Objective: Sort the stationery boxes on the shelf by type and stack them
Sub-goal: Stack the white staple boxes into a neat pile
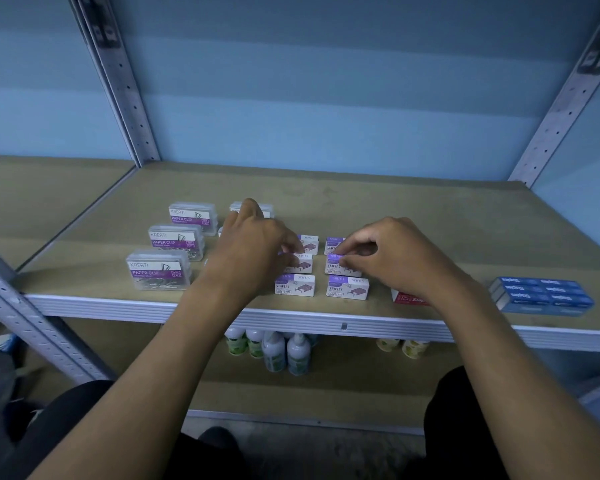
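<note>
**Six staple boxes in two columns, a hand on each middle one**

Six small white-and-purple staple boxes lie flat on the shelf [430, 216] in two columns of three. The left hand [253, 244] has its fingers curled over the middle box of the left column [300, 265], thumb at its near edge, pinching it. The right hand [388, 254] does the same one column over: fingertips and thumb nip the top edge of the middle box there [340, 266]. Nearer the person than each hand sits a free box, one at [294, 285] and one at [347, 287]; beyond each hand, a far box peeps out.

I'd judge these boxes light for their size but dense, stiff card with smooth printed faces, so a pinch across the short sides should hold without crushing. They are flat and regular, so they ought to stack squarely if the edges are lined up.

Left of the left hand stand three clear paper clip boxes [177, 241], hard plastic, slicker and likelier to rattle; another is half hidden beyond its fingers. Under the right wrist shows a red box [407, 297], and further right a blue stack [541, 294] already piled. Bottles [274, 351] stand on the shelf below.
</note>
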Tool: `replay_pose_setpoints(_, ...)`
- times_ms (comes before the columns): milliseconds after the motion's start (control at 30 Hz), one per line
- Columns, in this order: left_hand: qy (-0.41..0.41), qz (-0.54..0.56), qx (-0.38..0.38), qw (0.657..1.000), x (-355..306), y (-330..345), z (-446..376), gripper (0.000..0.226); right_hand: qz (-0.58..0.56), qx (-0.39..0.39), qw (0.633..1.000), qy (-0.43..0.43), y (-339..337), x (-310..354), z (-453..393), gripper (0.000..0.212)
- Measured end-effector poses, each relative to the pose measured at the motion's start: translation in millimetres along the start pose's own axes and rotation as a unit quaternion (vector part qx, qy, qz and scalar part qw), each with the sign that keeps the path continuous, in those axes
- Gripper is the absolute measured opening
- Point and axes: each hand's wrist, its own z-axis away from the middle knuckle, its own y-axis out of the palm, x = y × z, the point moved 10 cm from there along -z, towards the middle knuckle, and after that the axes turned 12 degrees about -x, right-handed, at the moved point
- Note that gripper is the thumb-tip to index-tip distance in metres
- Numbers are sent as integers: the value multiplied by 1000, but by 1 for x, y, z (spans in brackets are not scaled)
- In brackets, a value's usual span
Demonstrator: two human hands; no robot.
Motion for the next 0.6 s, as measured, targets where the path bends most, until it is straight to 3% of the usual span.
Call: replay_pose_setpoints(600,36,38,-5,999,-9,-14,14,17,17,21,1000,-8,-9,4,16,12)
